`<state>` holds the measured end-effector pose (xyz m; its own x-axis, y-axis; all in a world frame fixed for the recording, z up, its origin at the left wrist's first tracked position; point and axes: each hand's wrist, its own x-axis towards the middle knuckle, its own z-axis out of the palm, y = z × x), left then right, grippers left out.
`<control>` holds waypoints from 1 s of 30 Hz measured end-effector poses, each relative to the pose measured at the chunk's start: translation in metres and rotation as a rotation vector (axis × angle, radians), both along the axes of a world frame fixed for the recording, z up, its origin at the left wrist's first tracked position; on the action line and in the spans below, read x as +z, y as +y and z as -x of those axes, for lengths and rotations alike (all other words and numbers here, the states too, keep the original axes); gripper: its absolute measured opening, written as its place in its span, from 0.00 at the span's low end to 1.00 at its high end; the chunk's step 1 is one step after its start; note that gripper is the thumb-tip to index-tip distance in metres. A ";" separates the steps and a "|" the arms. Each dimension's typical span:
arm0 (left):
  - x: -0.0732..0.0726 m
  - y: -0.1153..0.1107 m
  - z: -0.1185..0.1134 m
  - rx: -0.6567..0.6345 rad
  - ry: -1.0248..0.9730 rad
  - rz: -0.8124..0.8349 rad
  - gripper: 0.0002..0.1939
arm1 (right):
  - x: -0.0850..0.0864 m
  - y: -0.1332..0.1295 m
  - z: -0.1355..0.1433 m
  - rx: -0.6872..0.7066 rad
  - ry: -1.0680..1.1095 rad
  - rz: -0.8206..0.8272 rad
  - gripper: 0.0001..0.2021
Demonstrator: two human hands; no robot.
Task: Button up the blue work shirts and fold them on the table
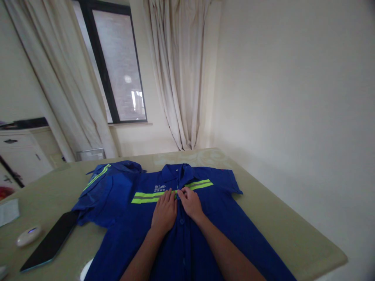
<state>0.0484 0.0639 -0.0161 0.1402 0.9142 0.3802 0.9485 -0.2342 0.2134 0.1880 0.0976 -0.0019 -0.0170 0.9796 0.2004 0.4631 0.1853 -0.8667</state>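
Observation:
A blue work shirt point(216, 207) with a collar and a yellow-green reflective band across its chest lies spread on the table. My left hand point(165, 210) rests on the left side of the front, fingers stretched over the band, just below a white printed logo. Beside the button placket, my right hand point(190, 201) has its fingers bent, with the fingertips on the band near the centre; its grip on the fabric edge is too small to make out. A second blue garment point(104, 195) with a reflective stripe lies bunched to the left.
On the green table point(260, 195), a black tablet point(49, 242), a white oval device point(28, 235) and a pale packet point(8, 212) lie at the left. A wall runs along the right, with curtains and a window behind.

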 end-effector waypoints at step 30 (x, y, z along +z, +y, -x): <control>0.009 0.034 0.004 -0.022 -0.276 0.205 0.05 | -0.006 0.001 0.004 -0.096 -0.023 -0.336 0.06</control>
<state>0.0439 0.0976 -0.0068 0.0784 0.9734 0.2153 0.8436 -0.1799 0.5060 0.1841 0.0987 -0.0080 0.0642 0.8561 0.5129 0.5110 0.4133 -0.7537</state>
